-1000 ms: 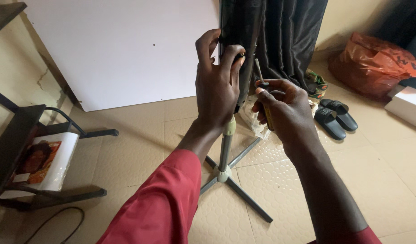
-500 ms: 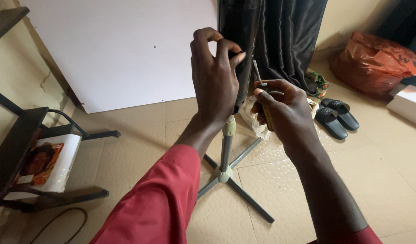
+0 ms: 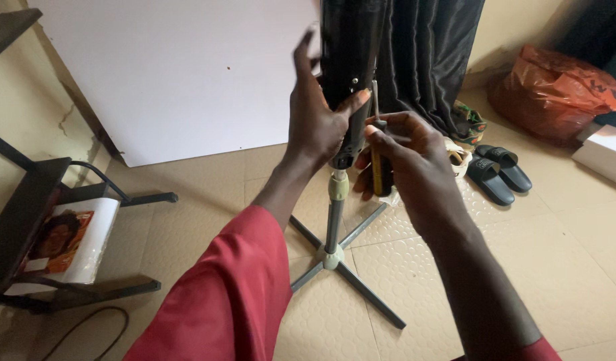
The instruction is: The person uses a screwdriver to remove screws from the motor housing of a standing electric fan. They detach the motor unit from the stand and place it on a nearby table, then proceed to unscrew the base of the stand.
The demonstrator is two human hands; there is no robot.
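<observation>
Head view, looking down along both forearms. Left hand (image 3: 318, 117) raised against the black housing (image 3: 348, 60) on top of the stand: fingers spread and lifted, blurred at the tips, thumb pressed on the front of the housing near its lower end, palm cupping the side. Not a closed grip; more a steadying hold with open fingers. Right hand (image 3: 405, 157) just beside it, fingers curled tight round the dark-and-yellow handle of a screwdriver (image 3: 378, 144), metal shaft pointing up, tip close to the housing near the left thumb; contact between tip and housing too small to tell. Red sleeves (image 3: 234, 294) on both arms, the left one filling the lower middle of the picture.

Below the hands, a pale green collar (image 3: 338, 186) where the housing meets a grey pole (image 3: 334, 220), running down to a cross-shaped base (image 3: 334, 262) with four flat legs spread on the cream bubble-patterned floor tiles (image 3: 522, 267). Crumpled clear plastic on the floor behind the right hand, mostly hidden.

Behind the stand, a large white board (image 3: 181, 73) leaning on the wall, and a dark curtain (image 3: 428, 60) hanging to its right. Pair of black slides (image 3: 496, 172) near the curtain's foot, an orange plastic bag (image 3: 555, 93) beyond them, a white box (image 3: 605, 157) at the right edge. At far left, a black metal rack (image 3: 27, 220) holding a white printed package (image 3: 70, 241), with a black cable (image 3: 87, 331) looping on the floor in front.
</observation>
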